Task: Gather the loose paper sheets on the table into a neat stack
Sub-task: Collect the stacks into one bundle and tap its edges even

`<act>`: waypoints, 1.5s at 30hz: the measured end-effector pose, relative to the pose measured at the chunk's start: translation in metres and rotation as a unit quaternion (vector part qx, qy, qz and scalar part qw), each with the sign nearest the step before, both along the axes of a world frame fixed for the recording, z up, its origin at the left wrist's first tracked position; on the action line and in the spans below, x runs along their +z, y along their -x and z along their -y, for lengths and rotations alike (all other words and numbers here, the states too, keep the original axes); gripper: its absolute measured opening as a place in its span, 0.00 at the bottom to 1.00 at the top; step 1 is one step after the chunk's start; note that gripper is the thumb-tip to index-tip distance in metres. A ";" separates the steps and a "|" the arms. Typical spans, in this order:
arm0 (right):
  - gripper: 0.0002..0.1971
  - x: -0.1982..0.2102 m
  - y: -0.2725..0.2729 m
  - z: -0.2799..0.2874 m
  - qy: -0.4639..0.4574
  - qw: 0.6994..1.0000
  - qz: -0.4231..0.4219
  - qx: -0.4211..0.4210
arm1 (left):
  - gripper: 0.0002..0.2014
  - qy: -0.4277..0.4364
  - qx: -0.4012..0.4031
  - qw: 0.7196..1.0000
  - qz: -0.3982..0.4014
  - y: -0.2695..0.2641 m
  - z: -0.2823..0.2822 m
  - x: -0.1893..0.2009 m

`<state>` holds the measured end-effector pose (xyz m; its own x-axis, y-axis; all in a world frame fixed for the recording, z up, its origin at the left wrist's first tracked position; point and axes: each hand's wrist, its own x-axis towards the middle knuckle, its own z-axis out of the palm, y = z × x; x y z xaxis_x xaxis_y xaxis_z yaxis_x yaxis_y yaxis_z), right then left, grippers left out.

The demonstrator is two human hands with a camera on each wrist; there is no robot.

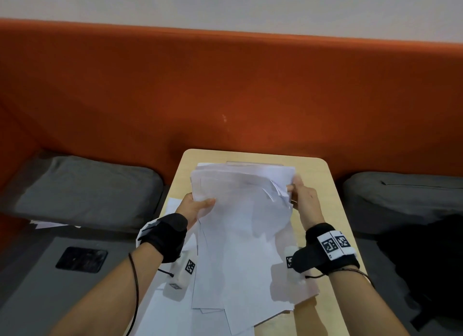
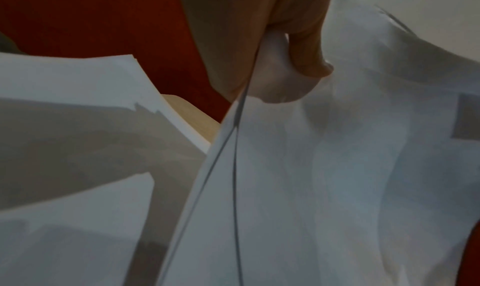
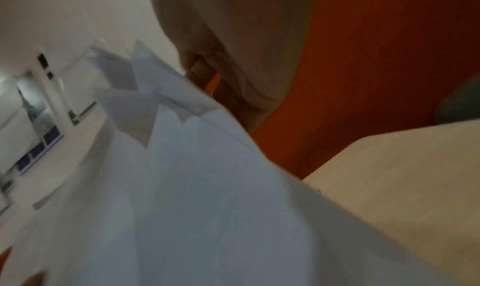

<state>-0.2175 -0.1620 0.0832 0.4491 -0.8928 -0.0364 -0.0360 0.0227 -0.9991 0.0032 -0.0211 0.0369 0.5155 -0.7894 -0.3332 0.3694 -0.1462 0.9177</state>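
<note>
This looks like a booth seat in an office lounge or café. A high orange upholstered backrest wraps round a small pale wooden table, with grey seat cushions on either side and a plain white wall above. White paper sheets cover the table, and a dark phone lies on the bench.

Two hands in play, the left hand and the right hand, each with one black wrist strap. One table, and on it one bunch of white paper sheets, too overlapped to count, plus a few more sheets showing at the table's left edge. Two grey cushions, one off the left edge, one off the right. One dark phone lower left
</note>
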 end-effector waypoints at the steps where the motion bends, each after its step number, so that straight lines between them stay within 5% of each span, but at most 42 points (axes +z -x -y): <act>1: 0.26 0.001 0.001 0.001 0.014 1.000 0.003 0.017 | 0.09 0.001 -0.002 1.000 -0.001 0.000 0.000 0.000; 4: 0.11 0.000 0.003 0.007 0.052 0.997 0.004 0.056 | 0.08 0.006 -0.006 1.000 -0.003 -0.001 -0.001 0.001; 18: 0.17 0.011 -0.002 -0.007 0.006 0.997 0.029 0.077 | 0.09 0.016 0.000 1.000 -0.017 -0.001 -0.006 0.001; 23: 0.07 0.014 -0.001 -0.005 -0.028 0.994 0.009 0.103 | 0.09 0.009 0.006 1.000 -0.017 0.000 -0.008 0.001; 27: 0.25 0.010 -0.002 -0.001 -0.022 0.995 -0.004 0.100 | 0.09 0.012 0.003 1.000 -0.020 0.001 -0.010 -0.001; 31: 0.13 0.007 -0.004 0.000 -0.073 0.996 0.046 0.037 | 0.09 0.025 0.030 0.999 -0.006 0.002 -0.006 0.007; 33: 0.23 -0.004 0.001 0.002 -0.086 0.994 0.010 0.068 | 0.11 0.056 0.065 0.996 0.003 0.002 -0.002 0.016; 37: 0.14 -0.022 0.009 -0.012 -0.040 0.983 -0.136 0.113 | 0.07 0.128 0.119 0.985 -0.005 -0.003 0.009 0.039; 41: 0.11 -0.007 0.009 -0.012 -0.051 0.998 -0.025 -0.021 | 0.13 0.107 0.053 0.991 0.064 0.017 0.023 0.054; 45: 0.09 0.029 0.013 -0.008 0.007 0.998 0.045 -0.045 | 0.12 0.108 0.035 0.982 0.150 0.039 0.036 0.066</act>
